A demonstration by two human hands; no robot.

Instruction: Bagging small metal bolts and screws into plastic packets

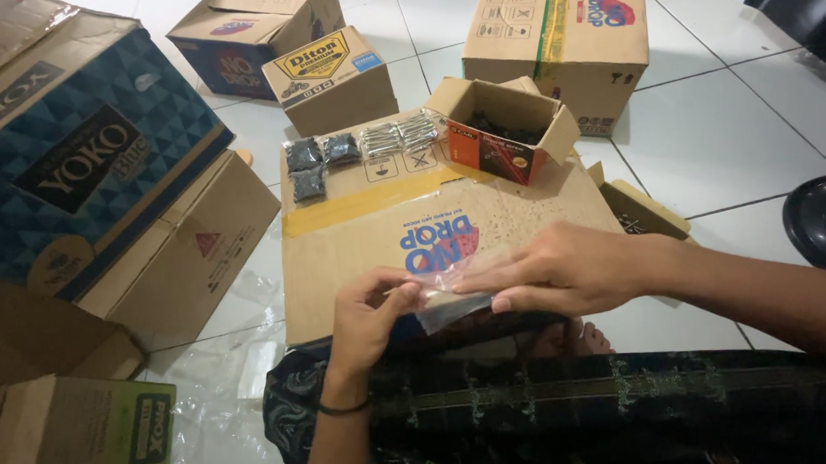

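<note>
White floor tiles (730, 129) showed around a flattened carton (386, 233) at frame centre. Low centre, the left hand (366, 321) and right hand (561, 273) both pinched a small clear plastic bag (447, 299) between fingers and thumb. It looked light, limp and slippery, best held by its edges.

1. A flattened carton (431, 231) lies on the floor (730, 129) before the person.
2. An open small box (505, 128) stands at the carton's far right corner.
3. Filled small bags (314, 162) lie at its far left corner, with screw packs (396, 134) between them and the box.
4. Both hands meet over the carton's near edge, pinching a plastic bag (447, 299).
5. Larger cartons (562, 35) stand behind and to the left.
</note>
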